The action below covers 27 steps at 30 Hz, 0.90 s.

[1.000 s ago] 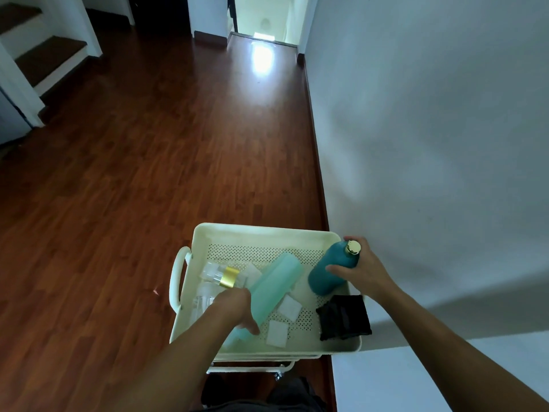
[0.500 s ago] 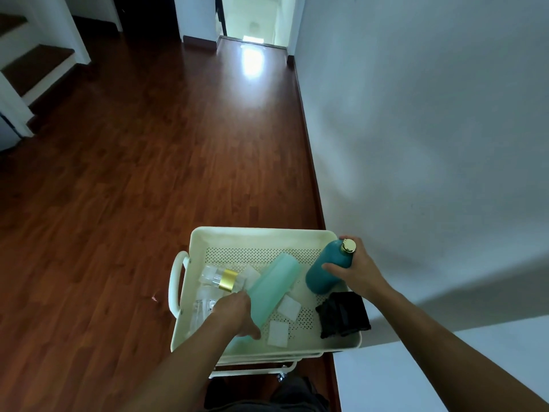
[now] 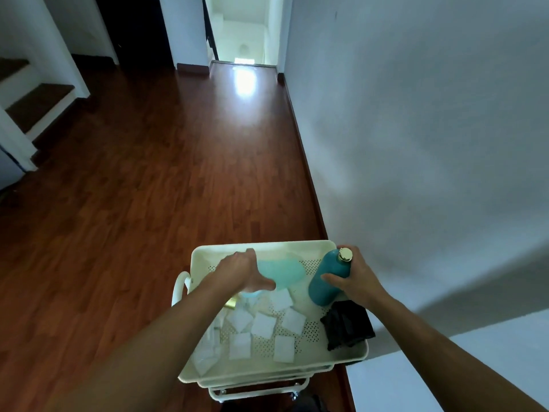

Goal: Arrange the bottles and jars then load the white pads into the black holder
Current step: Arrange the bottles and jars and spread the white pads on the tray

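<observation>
Risk: left hand (image 3: 242,273) fingers clamp the blurred mint bottle (image 3: 280,270), right hand (image 3: 355,282) fingers clamp the tilted teal bottle (image 3: 328,278); either could scatter the white pads (image 3: 263,324) if set down carelessly.

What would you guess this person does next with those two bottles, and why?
Probably stand the light green bottle upright along the tray's far edge. The left hand grips it there, blurred, while the right hand holds the dark teal bottle in the far right corner.
</observation>
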Each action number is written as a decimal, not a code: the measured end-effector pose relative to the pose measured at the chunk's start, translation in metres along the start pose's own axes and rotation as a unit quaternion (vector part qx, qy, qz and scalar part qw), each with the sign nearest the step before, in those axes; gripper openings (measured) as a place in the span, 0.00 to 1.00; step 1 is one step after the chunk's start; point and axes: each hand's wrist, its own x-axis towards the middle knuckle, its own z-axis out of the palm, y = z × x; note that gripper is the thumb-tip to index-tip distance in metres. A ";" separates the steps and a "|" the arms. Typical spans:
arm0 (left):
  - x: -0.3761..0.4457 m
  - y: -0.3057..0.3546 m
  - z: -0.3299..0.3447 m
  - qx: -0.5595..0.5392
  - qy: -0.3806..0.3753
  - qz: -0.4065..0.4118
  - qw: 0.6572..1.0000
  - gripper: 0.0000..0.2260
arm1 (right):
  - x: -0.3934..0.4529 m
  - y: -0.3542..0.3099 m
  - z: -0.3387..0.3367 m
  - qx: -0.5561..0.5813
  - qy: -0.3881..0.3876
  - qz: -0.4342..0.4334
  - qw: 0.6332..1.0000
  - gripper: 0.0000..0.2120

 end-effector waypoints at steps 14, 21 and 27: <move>0.032 0.068 -0.038 0.006 0.157 0.169 0.973 0.32 | 0.001 0.002 0.001 -0.060 0.042 0.004 0.997 0.37; 0.037 0.099 -0.026 0.040 0.139 0.251 0.957 0.39 | -0.002 -0.002 0.005 -0.078 0.074 -0.005 0.994 0.41; 0.040 0.091 -0.028 -0.004 0.122 0.227 0.966 0.43 | -0.004 0.000 0.001 -0.104 0.088 -0.019 0.991 0.36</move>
